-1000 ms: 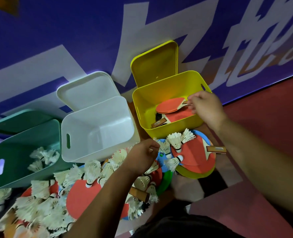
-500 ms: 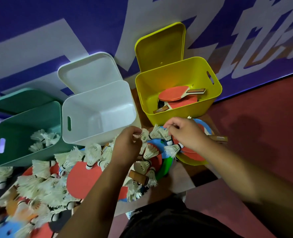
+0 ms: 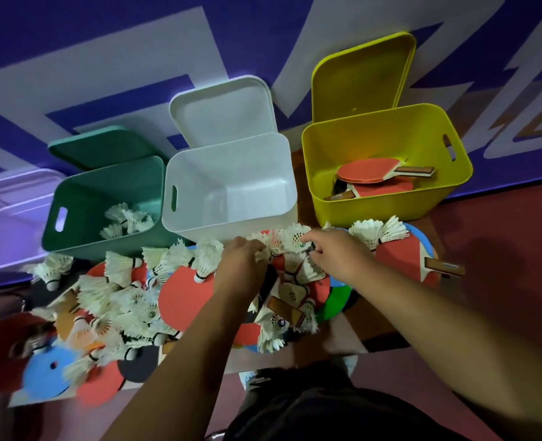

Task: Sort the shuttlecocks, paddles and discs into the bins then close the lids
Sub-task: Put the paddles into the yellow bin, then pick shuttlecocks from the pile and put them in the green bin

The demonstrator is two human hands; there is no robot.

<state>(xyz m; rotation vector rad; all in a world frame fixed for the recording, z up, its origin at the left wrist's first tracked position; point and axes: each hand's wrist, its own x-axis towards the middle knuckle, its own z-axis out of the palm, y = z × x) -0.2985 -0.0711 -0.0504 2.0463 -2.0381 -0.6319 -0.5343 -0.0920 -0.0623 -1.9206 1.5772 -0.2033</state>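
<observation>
Yellow bin (image 3: 387, 214): few paddles (image 3: 368, 170); green bin (image 3: 82, 237): few shuttlecocks (image 3: 126, 218); white bin (image 3: 231, 224) empty; lids (image 3: 358, 78) up. Left hand (image 3: 241, 259), right hand (image 3: 339, 256): fingers curled on pile shuttlecocks (image 3: 295, 238).

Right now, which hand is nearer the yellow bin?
Right. Right hand lies just before the near-left corner of the yellow bin; left hand is farther left, before the white bin.
</observation>
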